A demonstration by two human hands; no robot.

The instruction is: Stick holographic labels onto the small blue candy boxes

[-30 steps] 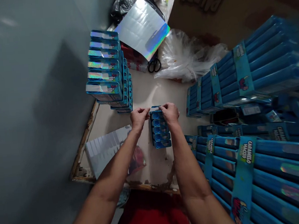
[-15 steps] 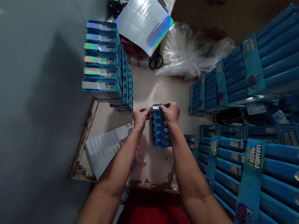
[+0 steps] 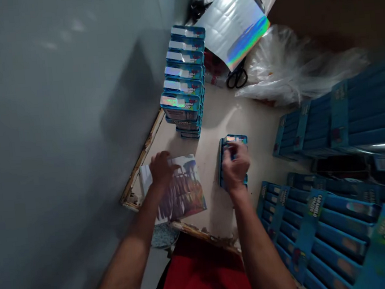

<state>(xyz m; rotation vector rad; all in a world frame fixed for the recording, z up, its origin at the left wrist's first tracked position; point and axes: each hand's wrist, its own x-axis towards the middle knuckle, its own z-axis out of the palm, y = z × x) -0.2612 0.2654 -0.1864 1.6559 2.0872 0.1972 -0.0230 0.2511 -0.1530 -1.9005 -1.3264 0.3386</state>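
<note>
My left hand (image 3: 162, 168) is over the upper left part of a shiny holographic sheet (image 3: 188, 194) that lies on the table. Its thumb and fingers are apart, with nothing between them. Above a small row of blue boxes (image 3: 236, 138) hovers my right hand (image 3: 236, 163), its fingers bent and smeared by motion. I cannot make out whether it pinches anything. A shiny strip shows on the farthest box of the row; the hand hides most of the others.
Blue boxes (image 3: 182, 101) with shiny strips stand stacked by the wall. Behind them are a silver sheet (image 3: 232, 24), black scissors (image 3: 237, 77) and clear plastic bags (image 3: 283, 69). Banded packs of blue boxes (image 3: 341, 221) line the right side. The table edge (image 3: 146, 151) is worn.
My left hand has left the farthest box and moved left and nearer, onto the holographic sheet. My right hand has drawn back a little over the row. The whole view has shifted.
</note>
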